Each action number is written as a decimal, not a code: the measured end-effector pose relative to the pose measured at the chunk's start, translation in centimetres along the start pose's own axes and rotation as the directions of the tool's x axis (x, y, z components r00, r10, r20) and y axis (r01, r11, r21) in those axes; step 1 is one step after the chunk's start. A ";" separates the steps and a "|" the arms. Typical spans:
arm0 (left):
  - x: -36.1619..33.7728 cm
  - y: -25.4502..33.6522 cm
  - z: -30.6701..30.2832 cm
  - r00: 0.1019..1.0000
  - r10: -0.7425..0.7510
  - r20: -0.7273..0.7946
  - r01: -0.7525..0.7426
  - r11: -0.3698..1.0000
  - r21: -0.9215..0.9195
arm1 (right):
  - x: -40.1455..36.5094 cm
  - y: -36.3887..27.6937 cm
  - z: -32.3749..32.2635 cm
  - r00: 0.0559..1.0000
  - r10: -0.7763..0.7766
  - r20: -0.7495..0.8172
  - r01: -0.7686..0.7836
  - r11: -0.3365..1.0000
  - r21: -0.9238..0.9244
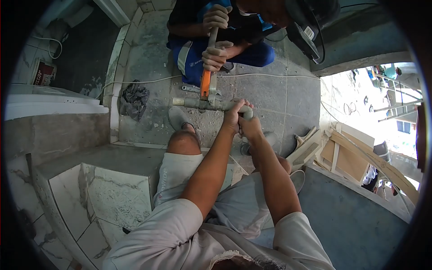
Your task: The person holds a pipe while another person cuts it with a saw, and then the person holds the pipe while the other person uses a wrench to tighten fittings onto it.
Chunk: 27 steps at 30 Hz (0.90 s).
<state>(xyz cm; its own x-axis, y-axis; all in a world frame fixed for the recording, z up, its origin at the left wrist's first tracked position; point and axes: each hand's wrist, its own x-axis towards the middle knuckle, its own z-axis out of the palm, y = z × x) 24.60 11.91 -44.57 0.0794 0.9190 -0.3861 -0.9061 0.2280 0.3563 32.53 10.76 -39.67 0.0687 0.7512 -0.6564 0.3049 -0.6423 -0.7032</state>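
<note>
the person's left hand (232, 116) and right hand (249, 128) are both clenched around the bent right end of a grey pipe (198, 102), which is held level above the dusty concrete floor (279, 96), in front of the person's knees. across from them a crouching co-worker grips an orange-handled wrench (206, 83) with both hands, its head set on the pipe. a dark rag (134, 100) lies to the left, and wooden offcuts (342, 153) lie to the right.

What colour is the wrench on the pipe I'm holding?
Orange. The wrench on the pipe shows best in the head view.
</note>
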 end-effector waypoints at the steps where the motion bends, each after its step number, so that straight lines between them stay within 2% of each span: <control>1: 0.0 0.1 0.1 1.000 0.001 -0.001 -0.001 1.000 0.001 | 0.1 0.0 0.1 1.000 0.000 0.001 0.000 1.000 0.001; 4: 0.0 0.4 0.3 1.000 0.025 0.010 -0.025 1.000 0.014 | 1.1 1.0 0.2 1.000 -0.030 -0.007 0.030 0.999 0.024; 7: 0.1 -0.3 0.1 1.000 -0.001 0.019 0.001 1.000 0.010 | 1.2 1.4 -0.3 1.000 -0.004 0.002 0.004 0.999 -0.047; 9: -0.2 -0.4 0.0 0.999 0.005 0.038 -0.005 1.000 0.003 | 0.1 0.9 -0.3 0.998 -0.058 -0.038 0.055 0.996 -0.076; 12: -0.5 -0.4 -0.1 0.999 -0.021 0.029 0.020 1.000 0.018 | 0.4 1.6 -0.2 0.997 -0.071 -0.039 0.069 0.997 -0.042; 15: -0.5 -0.6 -0.2 1.000 -0.004 0.027 0.003 0.999 0.035 | 0.3 1.5 -0.3 0.999 0.032 0.008 -0.032 0.999 0.001; 25: -0.6 -0.2 -0.5 1.000 -0.011 -0.003 0.012 0.994 0.109 | 0.2 1.5 0.2 0.997 0.072 0.008 -0.073 0.996 0.054; 27: -0.4 -0.4 -1.0 0.998 -0.055 0.013 0.053 0.993 0.107 | 0.5 2.1 0.5 0.998 0.054 -0.037 -0.053 0.998 0.018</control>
<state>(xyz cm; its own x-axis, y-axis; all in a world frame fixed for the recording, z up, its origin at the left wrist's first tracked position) 24.54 11.09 -45.44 0.1345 0.9091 -0.3944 -0.8508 0.3100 0.4244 32.75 9.74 -41.58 0.1205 0.7206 -0.6828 0.2838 -0.6841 -0.6719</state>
